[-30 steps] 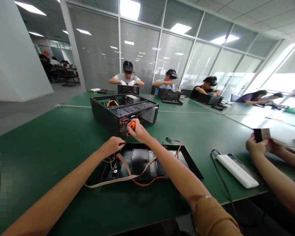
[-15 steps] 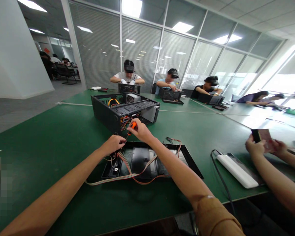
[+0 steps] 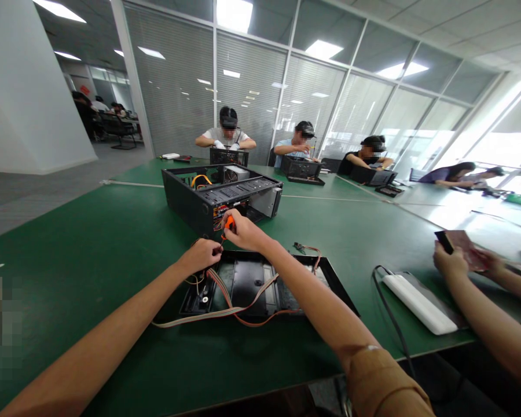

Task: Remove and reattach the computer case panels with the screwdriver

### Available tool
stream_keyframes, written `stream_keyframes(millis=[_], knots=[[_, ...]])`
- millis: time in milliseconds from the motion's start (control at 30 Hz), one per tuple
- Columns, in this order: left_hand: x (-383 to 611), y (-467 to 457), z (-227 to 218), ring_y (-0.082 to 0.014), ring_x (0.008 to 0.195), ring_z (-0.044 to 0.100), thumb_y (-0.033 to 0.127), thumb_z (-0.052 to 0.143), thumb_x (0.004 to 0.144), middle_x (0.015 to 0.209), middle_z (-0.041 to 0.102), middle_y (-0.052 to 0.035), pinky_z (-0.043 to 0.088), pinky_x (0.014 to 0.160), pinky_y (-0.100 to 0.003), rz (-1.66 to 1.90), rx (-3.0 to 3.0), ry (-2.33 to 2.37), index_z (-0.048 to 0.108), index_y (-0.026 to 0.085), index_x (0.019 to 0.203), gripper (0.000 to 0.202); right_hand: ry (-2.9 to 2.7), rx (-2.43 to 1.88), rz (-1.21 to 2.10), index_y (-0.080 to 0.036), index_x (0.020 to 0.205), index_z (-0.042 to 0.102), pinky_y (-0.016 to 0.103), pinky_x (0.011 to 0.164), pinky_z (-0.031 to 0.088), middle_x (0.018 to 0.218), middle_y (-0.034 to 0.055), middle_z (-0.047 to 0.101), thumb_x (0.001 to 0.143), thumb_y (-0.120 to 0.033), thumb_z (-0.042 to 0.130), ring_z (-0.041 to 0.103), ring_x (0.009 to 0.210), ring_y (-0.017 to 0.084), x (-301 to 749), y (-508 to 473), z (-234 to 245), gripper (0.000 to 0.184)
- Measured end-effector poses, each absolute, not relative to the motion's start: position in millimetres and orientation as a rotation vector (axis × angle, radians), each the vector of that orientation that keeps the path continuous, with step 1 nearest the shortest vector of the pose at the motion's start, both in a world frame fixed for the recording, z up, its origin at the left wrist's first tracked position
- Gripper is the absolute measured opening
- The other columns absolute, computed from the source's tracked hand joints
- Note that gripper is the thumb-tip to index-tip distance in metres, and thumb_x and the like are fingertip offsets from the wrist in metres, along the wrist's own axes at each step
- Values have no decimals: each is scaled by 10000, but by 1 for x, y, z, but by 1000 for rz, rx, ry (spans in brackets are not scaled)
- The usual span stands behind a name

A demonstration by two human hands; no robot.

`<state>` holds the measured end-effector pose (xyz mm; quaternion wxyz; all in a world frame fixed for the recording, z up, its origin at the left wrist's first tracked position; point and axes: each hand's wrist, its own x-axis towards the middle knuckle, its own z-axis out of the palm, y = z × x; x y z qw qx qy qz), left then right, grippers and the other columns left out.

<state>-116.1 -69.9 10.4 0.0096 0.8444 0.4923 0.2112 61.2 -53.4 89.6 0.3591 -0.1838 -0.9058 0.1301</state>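
My right hand (image 3: 245, 231) is closed round the orange handle of a screwdriver (image 3: 229, 223), whose shaft points down toward my left fingertips. My left hand (image 3: 203, 255) is pinched at the far left corner of a black computer front panel (image 3: 247, 278); what its fingers hold, if anything, is hidden. The panel lies inner side up on the green table. A striped ribbon cable (image 3: 191, 317) and thin red-brown wires run across it and over its near edge. Just beyond my hands stands a black computer case (image 3: 191, 200), with its top side uncovered and wires showing inside.
To the right lie a white power bank (image 3: 419, 302) and a black cable (image 3: 388, 315). Beside them another person's hands (image 3: 451, 260) hold a dark, flat object. Across the green table (image 3: 113, 260), several people work at other black computer cases (image 3: 304, 168).
My right hand and the screwdriver have shifted slightly left and the handle stands more upright. My left hand stays at the panel's corner. The neighbour's flat object has tilted a little.
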Motion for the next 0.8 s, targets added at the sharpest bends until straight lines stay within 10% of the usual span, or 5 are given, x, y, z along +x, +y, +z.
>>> stream_keyframes(millis=[800], knots=[[-112, -76, 19, -99, 596, 566, 239, 509, 716, 688, 664, -18, 374, 601, -190, 630, 2609, 1545, 679, 163, 773, 195, -2345, -682, 544, -183, 980, 370, 199, 467, 412, 739, -29, 501, 808, -358, 506, 493, 478, 71, 54, -49, 90, 280]])
